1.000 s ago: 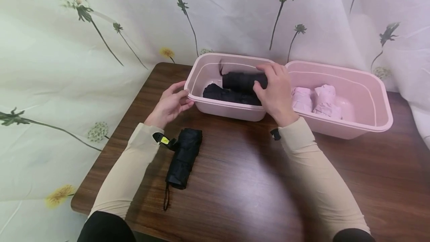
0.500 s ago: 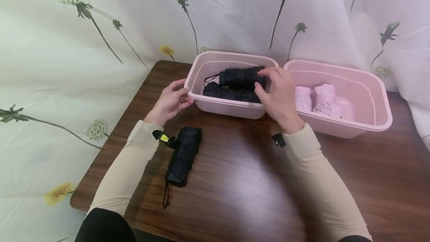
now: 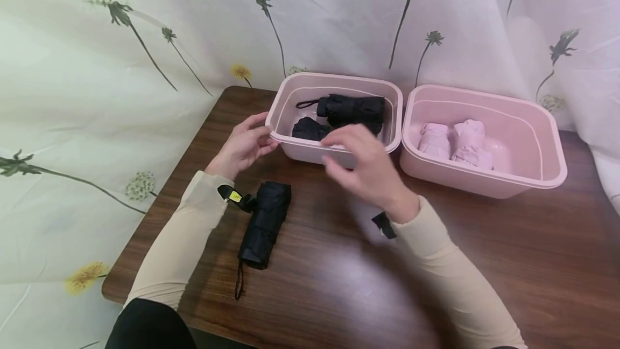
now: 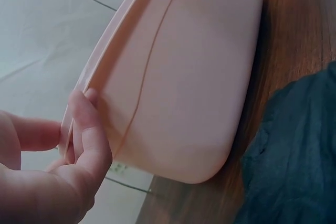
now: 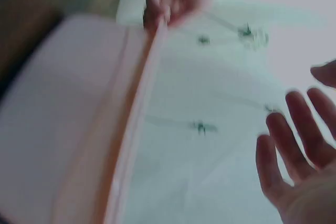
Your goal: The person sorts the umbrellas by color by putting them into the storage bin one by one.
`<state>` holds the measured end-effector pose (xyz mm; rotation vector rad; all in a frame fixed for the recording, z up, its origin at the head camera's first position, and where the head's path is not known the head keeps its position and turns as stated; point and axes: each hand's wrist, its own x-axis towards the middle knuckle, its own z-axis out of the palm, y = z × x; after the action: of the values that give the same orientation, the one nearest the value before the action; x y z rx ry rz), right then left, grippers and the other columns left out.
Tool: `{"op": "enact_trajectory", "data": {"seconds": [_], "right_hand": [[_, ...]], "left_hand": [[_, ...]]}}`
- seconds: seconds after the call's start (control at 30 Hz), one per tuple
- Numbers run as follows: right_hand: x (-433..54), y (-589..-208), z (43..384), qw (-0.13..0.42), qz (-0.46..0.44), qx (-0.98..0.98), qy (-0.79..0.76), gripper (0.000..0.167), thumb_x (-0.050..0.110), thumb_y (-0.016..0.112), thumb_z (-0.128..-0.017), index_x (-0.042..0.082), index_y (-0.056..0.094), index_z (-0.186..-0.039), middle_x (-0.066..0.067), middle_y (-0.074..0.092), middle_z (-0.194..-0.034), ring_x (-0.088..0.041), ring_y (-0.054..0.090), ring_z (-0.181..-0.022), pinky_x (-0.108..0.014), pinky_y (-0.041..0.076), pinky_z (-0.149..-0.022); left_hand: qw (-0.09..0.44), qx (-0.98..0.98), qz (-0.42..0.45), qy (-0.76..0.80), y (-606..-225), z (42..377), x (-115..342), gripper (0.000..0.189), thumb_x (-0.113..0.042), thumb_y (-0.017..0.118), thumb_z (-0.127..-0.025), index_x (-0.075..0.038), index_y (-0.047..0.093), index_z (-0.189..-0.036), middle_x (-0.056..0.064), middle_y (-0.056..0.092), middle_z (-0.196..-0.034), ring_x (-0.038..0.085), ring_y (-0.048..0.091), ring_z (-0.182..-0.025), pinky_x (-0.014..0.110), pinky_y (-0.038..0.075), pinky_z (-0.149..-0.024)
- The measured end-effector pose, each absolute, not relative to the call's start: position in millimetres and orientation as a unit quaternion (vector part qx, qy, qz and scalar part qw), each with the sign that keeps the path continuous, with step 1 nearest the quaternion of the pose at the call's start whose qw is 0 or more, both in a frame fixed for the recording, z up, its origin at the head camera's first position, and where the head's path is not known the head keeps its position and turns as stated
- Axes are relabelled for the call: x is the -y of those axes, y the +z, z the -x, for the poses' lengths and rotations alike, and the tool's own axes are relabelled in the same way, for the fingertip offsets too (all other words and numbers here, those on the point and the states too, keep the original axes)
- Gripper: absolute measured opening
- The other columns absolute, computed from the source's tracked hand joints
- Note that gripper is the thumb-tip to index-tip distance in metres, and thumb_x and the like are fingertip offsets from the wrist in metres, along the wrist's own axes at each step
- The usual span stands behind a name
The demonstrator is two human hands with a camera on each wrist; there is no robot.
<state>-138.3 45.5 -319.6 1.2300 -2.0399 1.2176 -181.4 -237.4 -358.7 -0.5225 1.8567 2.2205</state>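
My left hand (image 3: 244, 144) pinches the left end of the left pink bin's rim (image 3: 310, 153); the left wrist view shows thumb and fingers on either side of that rim (image 4: 86, 74). Inside lie two folded black umbrellas: the rear one (image 3: 351, 105) has its strap pointing left, and the front one (image 3: 307, 129) is partly hidden. My right hand (image 3: 365, 166), blurred, hovers before the bin's front with fingers spread and nothing in them; the right wrist view agrees. Another folded black umbrella (image 3: 266, 225) lies on the table beside my left wrist.
A second pink bin (image 3: 484, 179) stands to the right, close beside the first, holding two folded pink bundles (image 3: 435, 140). A flower-print cloth (image 3: 334, 20) hangs behind the brown table (image 3: 315, 295).
My right hand has let go of the rear black umbrella, which settled in the left bin, and has come toward me and left. My left hand stays on the rim.
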Motion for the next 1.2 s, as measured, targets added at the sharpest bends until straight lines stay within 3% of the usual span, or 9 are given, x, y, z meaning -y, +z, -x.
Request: {"op": "enact_trajectory", "data": {"seconds": [0.3,0.53,0.67,0.9,1.2], "right_hand": [[-9.0,-346.3,120.9,0.081,-0.552,0.760,0.332,0.024,0.016,0.069,-0.085,0.008,0.067,-0.108,-0.002,0.065,-0.107,-0.018,0.058,-0.104,-0.030,0.047,-0.094],[17.2,-372.5,108.5,-0.031,-0.572,0.796,0.194,0.045,0.016,0.066,-0.086,0.018,0.056,-0.130,0.000,0.051,-0.139,-0.021,0.041,-0.134,-0.039,0.042,-0.104],[32.0,-388.9,101.1,-0.035,-0.592,0.794,0.134,0.055,0.009,0.063,-0.084,0.021,0.051,-0.137,0.001,0.041,-0.150,-0.025,0.027,-0.146,-0.046,0.039,-0.109],[47.3,-407.1,94.3,-0.046,-0.599,0.796,0.070,0.068,0.006,0.064,-0.085,0.026,0.041,-0.145,0.000,0.034,-0.156,-0.025,0.016,-0.150,-0.052,0.027,-0.116],[53.0,-417.8,95.1,0.023,-0.585,0.809,0.045,0.070,0.011,0.075,-0.079,0.033,0.047,-0.140,0.005,0.044,-0.146,-0.028,0.031,-0.143,-0.058,0.031,-0.111]], "left_hand": [[0.104,-0.635,0.169,0.747,-357.2,181.3,240.5,0.050,-0.008,0.048,-0.100,-0.019,0.037,-0.147,0.017,0.038,-0.134,0.015,0.063,-0.078,0.026,0.058,-0.075],[0.104,-0.642,0.170,0.740,-355.8,180.7,240.9,0.050,-0.009,0.048,-0.100,-0.019,0.037,-0.148,0.015,0.039,-0.132,0.015,0.063,-0.078,0.025,0.058,-0.074],[0.106,-0.640,0.169,0.742,-356.3,180.2,241.0,0.050,-0.009,0.048,-0.100,-0.018,0.036,-0.148,0.017,0.037,-0.136,0.014,0.063,-0.078,0.023,0.058,-0.071],[0.107,-0.638,0.169,0.744,-359.2,181.2,241.6,0.049,-0.009,0.048,-0.100,-0.018,0.037,-0.148,0.019,0.036,-0.141,0.015,0.062,-0.079,0.025,0.058,-0.074],[0.108,-0.638,0.167,0.744,-356.5,181.8,238.9,0.050,-0.008,0.049,-0.100,-0.018,0.037,-0.147,0.017,0.037,-0.138,0.015,0.062,-0.078,0.024,0.058,-0.073]]}}
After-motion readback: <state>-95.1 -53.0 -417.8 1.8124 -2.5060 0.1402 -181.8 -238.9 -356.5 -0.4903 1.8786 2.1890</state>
